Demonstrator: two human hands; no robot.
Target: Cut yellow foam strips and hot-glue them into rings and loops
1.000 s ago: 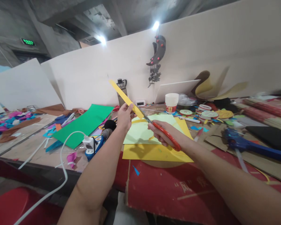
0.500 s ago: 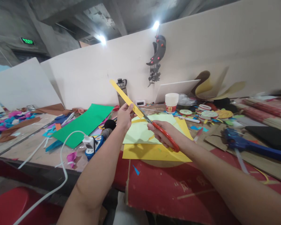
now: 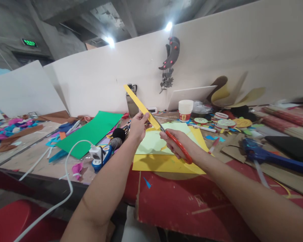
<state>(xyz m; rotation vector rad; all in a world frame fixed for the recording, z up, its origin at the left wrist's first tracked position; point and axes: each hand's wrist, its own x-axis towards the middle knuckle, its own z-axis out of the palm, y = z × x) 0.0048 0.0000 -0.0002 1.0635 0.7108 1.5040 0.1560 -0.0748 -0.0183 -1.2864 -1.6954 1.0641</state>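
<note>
Two hands meet over the yellow sheet (image 3: 151,164). Thumb and fingers of the left hand (image 3: 138,127) pinch the strip (image 3: 137,102), its far end slanting up towards eleven o'clock. Fingers of the right hand (image 3: 185,141) wrap the scissors (image 3: 177,144), blades pointing to ten, at the strip's near end. From the right hand, the cups (image 3: 185,111) stand at twelve, the glue gun (image 3: 275,157) lies at three.

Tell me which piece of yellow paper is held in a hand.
The narrow yellow strip, pinched in the left hand near the scissors. The wide yellow paper instead lies flat on the table, partly beneath the pale green sheet.
</note>
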